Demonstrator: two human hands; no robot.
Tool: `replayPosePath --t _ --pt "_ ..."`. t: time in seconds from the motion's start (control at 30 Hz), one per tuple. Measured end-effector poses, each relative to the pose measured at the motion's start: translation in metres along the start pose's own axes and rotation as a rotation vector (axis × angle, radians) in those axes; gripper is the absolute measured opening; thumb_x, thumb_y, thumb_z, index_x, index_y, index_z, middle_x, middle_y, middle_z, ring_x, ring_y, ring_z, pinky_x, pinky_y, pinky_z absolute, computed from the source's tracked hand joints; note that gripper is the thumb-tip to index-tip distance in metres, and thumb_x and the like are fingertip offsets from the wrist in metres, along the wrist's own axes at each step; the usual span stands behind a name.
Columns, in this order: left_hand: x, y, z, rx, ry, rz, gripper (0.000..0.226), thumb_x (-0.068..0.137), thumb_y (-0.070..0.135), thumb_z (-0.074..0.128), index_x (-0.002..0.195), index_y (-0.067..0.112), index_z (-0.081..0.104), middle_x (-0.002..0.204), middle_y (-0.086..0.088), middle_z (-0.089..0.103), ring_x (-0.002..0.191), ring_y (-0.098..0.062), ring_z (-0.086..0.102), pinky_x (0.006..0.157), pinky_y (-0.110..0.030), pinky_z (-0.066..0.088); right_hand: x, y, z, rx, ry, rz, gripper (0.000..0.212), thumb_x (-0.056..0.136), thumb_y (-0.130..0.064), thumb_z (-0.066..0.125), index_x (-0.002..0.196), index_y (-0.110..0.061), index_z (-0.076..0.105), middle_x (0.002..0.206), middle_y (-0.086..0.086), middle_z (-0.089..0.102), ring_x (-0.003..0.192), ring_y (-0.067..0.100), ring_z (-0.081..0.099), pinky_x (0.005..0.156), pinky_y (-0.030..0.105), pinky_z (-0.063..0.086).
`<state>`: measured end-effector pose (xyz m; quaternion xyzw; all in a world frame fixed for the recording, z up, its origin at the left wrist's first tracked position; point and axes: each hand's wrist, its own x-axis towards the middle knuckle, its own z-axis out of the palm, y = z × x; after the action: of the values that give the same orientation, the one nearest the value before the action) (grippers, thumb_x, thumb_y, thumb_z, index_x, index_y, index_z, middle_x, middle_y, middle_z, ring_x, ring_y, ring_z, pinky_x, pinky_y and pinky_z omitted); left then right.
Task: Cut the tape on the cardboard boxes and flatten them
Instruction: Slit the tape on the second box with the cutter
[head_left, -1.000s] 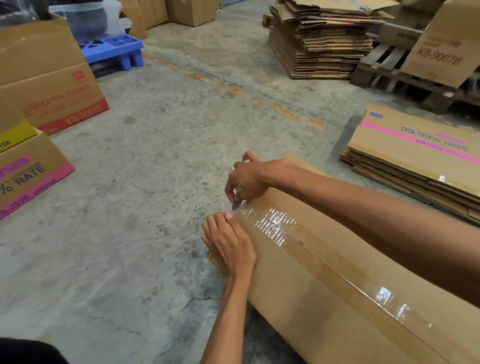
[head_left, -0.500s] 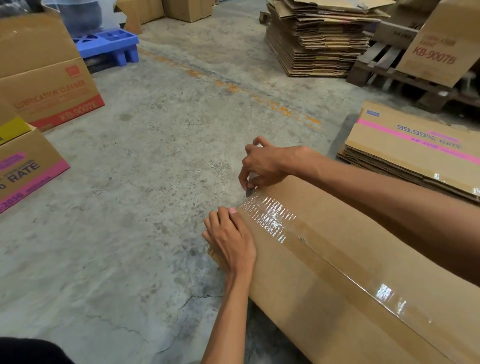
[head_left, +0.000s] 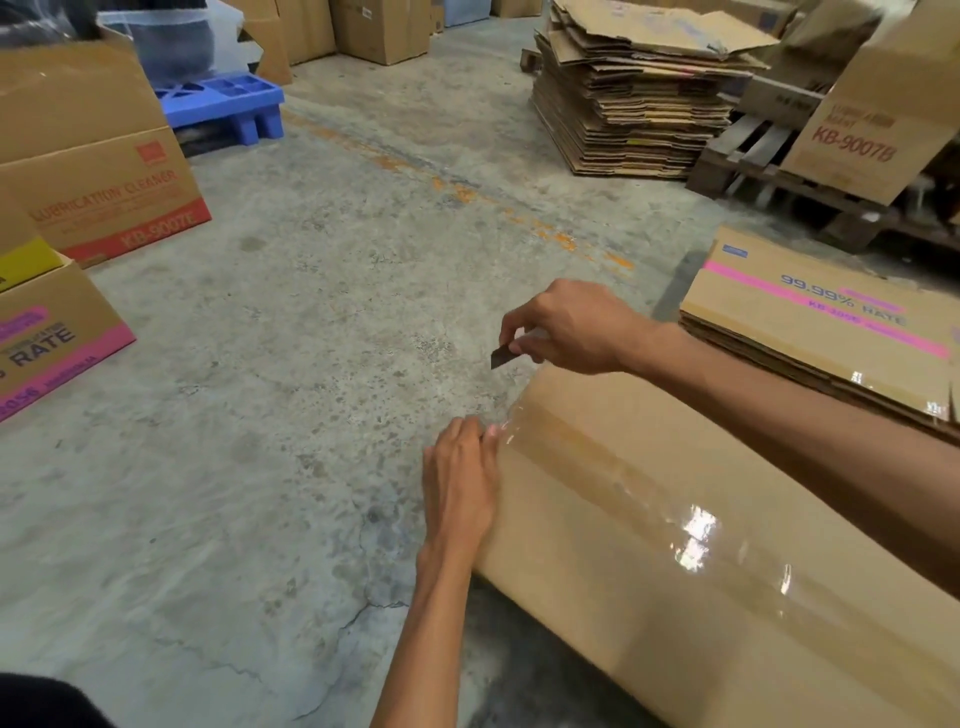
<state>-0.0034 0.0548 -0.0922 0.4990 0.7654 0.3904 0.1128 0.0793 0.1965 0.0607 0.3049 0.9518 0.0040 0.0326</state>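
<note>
1 blade (head_left: 502, 357) pinched in R fingers (head_left: 521, 323), just clear of tape (head_left: 597, 457) end; L fingers (head_left: 456, 437) grip box (head_left: 675, 623) edge.

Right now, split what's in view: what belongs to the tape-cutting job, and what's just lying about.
In the job: taped cardboard box, clear tape, blade pinched in the right hand, left hand holding the box's end.
Lying about: blue pallet, wooden pallet, stack of flattened cardboard, red-striped box.
</note>
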Motion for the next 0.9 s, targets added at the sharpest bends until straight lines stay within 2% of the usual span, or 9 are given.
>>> replayPosePath --t 0.07,0.13,0.23,0.37,0.43,0.67,0.83,0.9 --pt "0.0 0.008 0.001 -0.006 -0.024 0.014 0.023 0.102 0.022 0.046 0.091 0.008 0.061 0.085 -0.003 0.057 0.074 -0.02 0.051 0.07 -0.034 0.04 -0.009 -0.01 0.004 -0.093 0.026 0.008 0.021 0.094 -0.036 0.056 0.11 -0.037 0.069 0.085 -0.006 0.069 0.082 0.021 0.063 0.05 0.026 0.028" --pt "-0.001 0.009 0.003 0.0 -0.029 -0.021 0.022 0.102 0.017 0.046 0.092 0.006 0.061 0.09 -0.008 0.061 0.077 -0.024 0.056 0.069 -0.036 0.043 -0.018 -0.017 0.01 -0.163 0.038 0.014 0.021 0.093 -0.035 0.057 0.11 -0.036 0.07 0.094 -0.001 0.071 0.087 0.025 0.065 0.052 0.027 0.028" --pt "-0.003 0.007 0.002 -0.002 -0.033 -0.047 0.023 0.103 0.018 0.044 0.092 0.006 0.061 0.09 -0.008 0.061 0.079 -0.027 0.058 0.072 -0.041 0.047 -0.027 -0.019 0.018 -0.192 0.037 0.05 0.021 0.093 -0.032 0.059 0.11 -0.034 0.071 0.094 0.003 0.07 0.086 0.029 0.066 0.057 0.028 0.035" --pt "-0.002 0.021 0.0 0.006 -0.004 -0.006 0.02 0.102 0.02 0.044 0.087 0.014 0.054 0.084 -0.002 0.055 0.074 -0.027 0.056 0.069 -0.039 0.041 -0.034 -0.02 0.029 -0.091 0.021 0.083 0.023 0.093 -0.032 0.059 0.111 -0.029 0.073 0.097 0.005 0.071 0.087 0.03 0.066 0.059 0.029 0.038" --pt "0.0 0.027 -0.001 0.033 0.016 0.003 0.019 0.102 0.021 0.044 0.085 0.017 0.052 0.084 -0.002 0.056 0.074 -0.027 0.056 0.072 -0.038 0.038 -0.036 -0.021 0.032 -0.087 0.018 0.087 0.022 0.093 -0.031 0.059 0.109 -0.026 0.073 0.097 0.007 0.071 0.088 0.03 0.066 0.06 0.029 0.038" --pt "-0.003 0.037 -0.004 0.071 0.052 -0.002 0.021 0.103 0.022 0.044 0.09 0.013 0.058 0.087 -0.002 0.061 0.075 -0.025 0.057 0.077 -0.038 0.039 -0.043 -0.023 0.025 -0.102 0.051 0.099 0.023 0.093 -0.028 0.06 0.109 -0.021 0.074 0.097 0.01 0.07 0.087 0.032 0.066 0.06 0.03 0.037" --pt "-0.004 0.037 -0.004 0.062 0.072 -0.03 0.021 0.103 0.022 0.043 0.089 0.015 0.057 0.087 -0.001 0.06 0.067 -0.017 0.042 0.076 -0.034 0.031 -0.047 -0.028 0.029 -0.124 0.072 0.095 0.021 0.094 -0.026 0.059 0.105 -0.017 0.074 0.093 0.011 0.07 0.084 0.033 0.066 0.059 0.03 0.038" --pt "-0.006 0.037 -0.005 0.044 0.079 -0.036 0.02 0.103 0.021 0.044 0.086 0.017 0.054 0.086 -0.002 0.059 0.067 -0.019 0.043 0.077 -0.036 0.032 -0.049 -0.029 0.031 -0.113 0.081 0.104 0.022 0.095 -0.028 0.059 0.103 -0.014 0.074 0.092 0.012 0.069 0.083 0.034 0.065 0.059 0.031 0.038"
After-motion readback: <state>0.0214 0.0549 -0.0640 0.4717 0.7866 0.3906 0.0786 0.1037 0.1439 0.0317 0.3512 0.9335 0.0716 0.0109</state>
